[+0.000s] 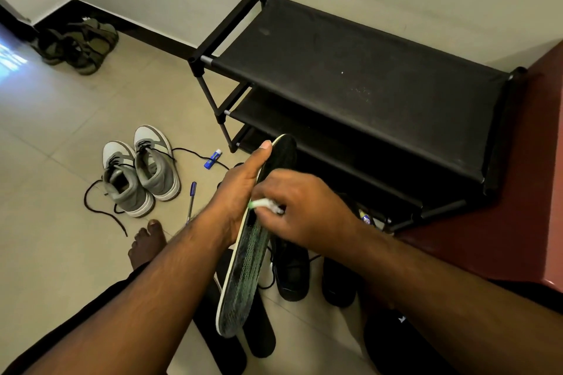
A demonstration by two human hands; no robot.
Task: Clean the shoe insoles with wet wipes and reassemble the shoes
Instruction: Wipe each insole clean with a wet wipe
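Now, at lower centre of the frame:
Insole [243,271]: held up on edge, toe toward the shoe rack [359,76].
Left hand [240,192]: grips the insole's left rim, thumb laid straight along it.
Right hand [301,210]: fingers curled, pinching a bunched wet wipe [264,203] against the insole's face.
Handling: likely light, thin and bendy, so it needs backing behind the rubbed spot; best taken by the rim at mid-length.
Black shoes [292,271]: on the floor beneath.
Grey sneakers [140,173]: left of centre, laces loose.
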